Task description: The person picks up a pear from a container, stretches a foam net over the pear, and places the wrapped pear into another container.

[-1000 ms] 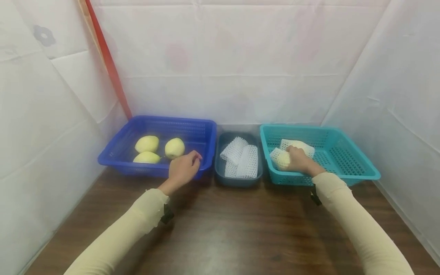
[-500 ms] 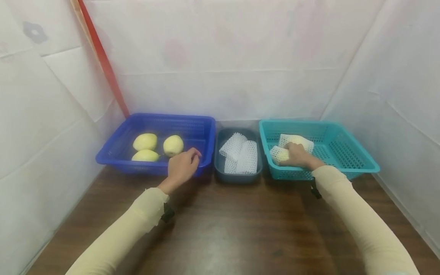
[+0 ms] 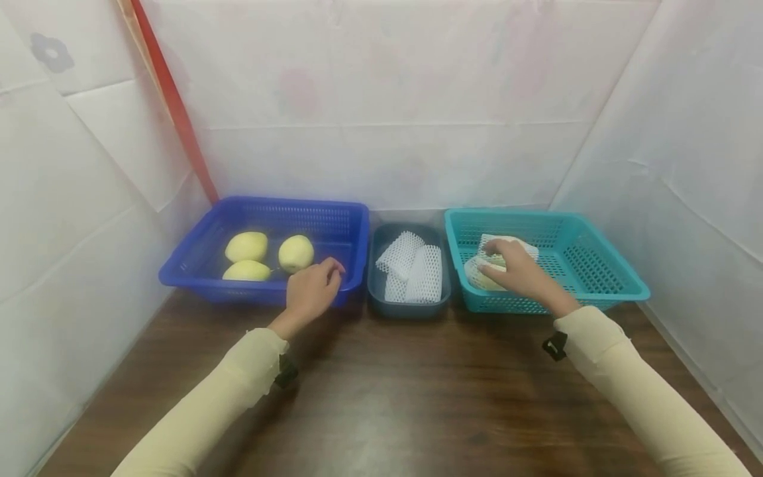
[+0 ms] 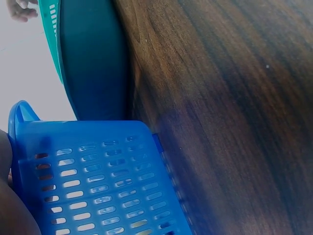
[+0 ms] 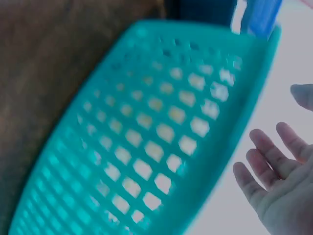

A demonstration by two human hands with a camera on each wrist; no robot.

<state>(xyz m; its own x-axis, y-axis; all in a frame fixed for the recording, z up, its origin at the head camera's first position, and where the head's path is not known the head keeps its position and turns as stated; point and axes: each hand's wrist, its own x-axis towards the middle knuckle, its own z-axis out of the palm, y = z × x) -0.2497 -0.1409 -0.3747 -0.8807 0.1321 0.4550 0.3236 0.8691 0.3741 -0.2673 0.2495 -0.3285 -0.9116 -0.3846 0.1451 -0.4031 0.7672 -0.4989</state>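
My left hand (image 3: pixel 310 293) rests at the front rim of the blue basket (image 3: pixel 197 278), near its right corner, fingers loosely bent and holding nothing. Three pale yellow pears (image 3: pixel 247 246) lie in that basket. Over the teal basket (image 3: pixel 614 265), my right hand (image 3: pixel 520 270) hovers with thumb and fingers spread. Below it lies a pear in a white foam net (image 3: pixel 475 273), partly hidden by the hand. Another netted pear (image 3: pixel 528 248) sits just behind. The right wrist view shows the right hand (image 5: pixel 283 181) with its fingers apart and nothing between them, above the basket's rim.
Between the two baskets stands a small dark grey-blue bin (image 3: pixel 411 310) with several white foam nets (image 3: pixel 424 275) in it. All three containers line up on a brown wooden table (image 3: pixel 381 384), against a pale cloth backdrop (image 3: pixel 393 165).
My right hand has let go of the netted pear, which stays in the teal basket. The fingers have spread and lifted. My left hand keeps its place at the blue basket.
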